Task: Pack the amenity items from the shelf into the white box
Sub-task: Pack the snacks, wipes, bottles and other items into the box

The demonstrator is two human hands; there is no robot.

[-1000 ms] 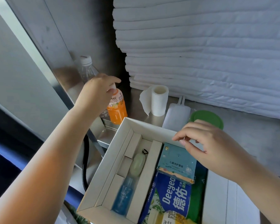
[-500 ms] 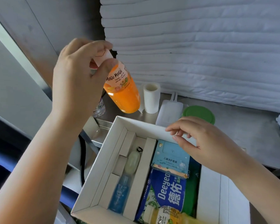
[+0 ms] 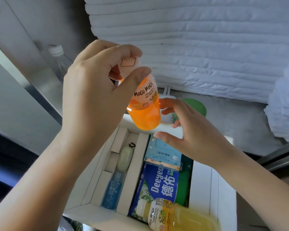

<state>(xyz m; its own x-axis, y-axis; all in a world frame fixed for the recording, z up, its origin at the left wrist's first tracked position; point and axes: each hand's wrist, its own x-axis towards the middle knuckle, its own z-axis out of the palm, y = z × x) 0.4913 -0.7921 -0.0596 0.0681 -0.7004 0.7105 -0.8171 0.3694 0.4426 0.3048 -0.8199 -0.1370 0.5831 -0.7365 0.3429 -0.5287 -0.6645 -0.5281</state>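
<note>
Your left hand has lifted the orange bottle off the shelf. It now pinches the capped neck, fingers and thumb curled round it, with the bottle hanging above the far end of the white box. Your right hand has left the box's rim and spreads open beside the bottle, holding nothing; whether it touches, I cannot tell. The bottle is not yet packed. A yellow bottle already lies inside, so this one likely goes alongside it.

"MOGU MOGU" marks the orange bottle and yellow bottle, "Deeyeo" the blue pack
</note>
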